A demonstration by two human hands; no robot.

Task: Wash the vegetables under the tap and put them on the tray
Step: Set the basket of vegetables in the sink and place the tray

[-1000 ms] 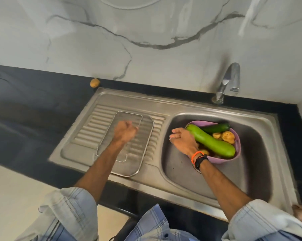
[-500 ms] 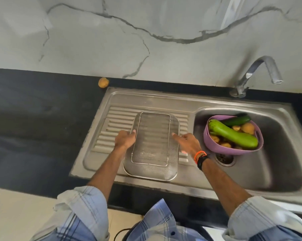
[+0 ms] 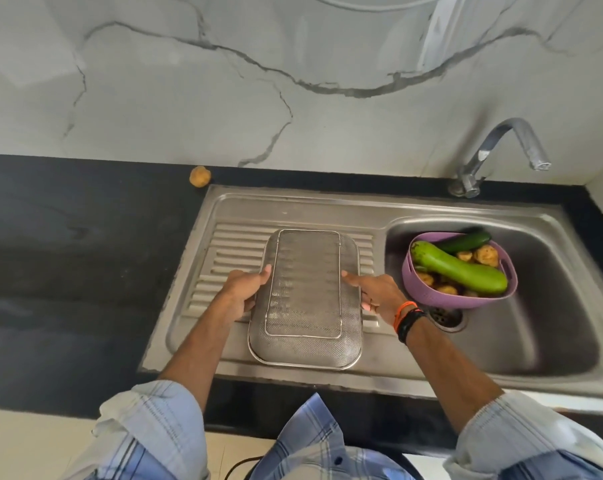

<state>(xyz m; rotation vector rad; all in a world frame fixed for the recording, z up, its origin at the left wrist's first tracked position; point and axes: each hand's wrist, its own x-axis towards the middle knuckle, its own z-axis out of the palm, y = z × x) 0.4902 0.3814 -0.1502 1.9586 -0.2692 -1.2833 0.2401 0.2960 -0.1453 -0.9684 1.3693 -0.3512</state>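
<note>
Together our left hand (image 3: 242, 295) and right hand (image 3: 376, 295) grip the mesh tray (image 3: 305, 299) on the drainboard; the purple basket (image 3: 431, 296) in the sink (image 3: 553, 306) holds vegetables (image 3: 463, 271).

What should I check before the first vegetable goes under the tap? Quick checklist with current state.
1. Mesh tray sits on the drainboard, left of the basin: ok.
2. Tray free of vegetables, ready to receive: ok.
3. Hands free to pick: not ok. Left hand grips the tray's left rim, right hand is at its right rim.
4. Vegetables reachable: ok. Purple basket in the basin holds the pale green gourd, a cucumber and potatoes.
5. Tap running: not ok, no water visible.
6. Stray potato on the counter, outside the basket: not ok.
</note>
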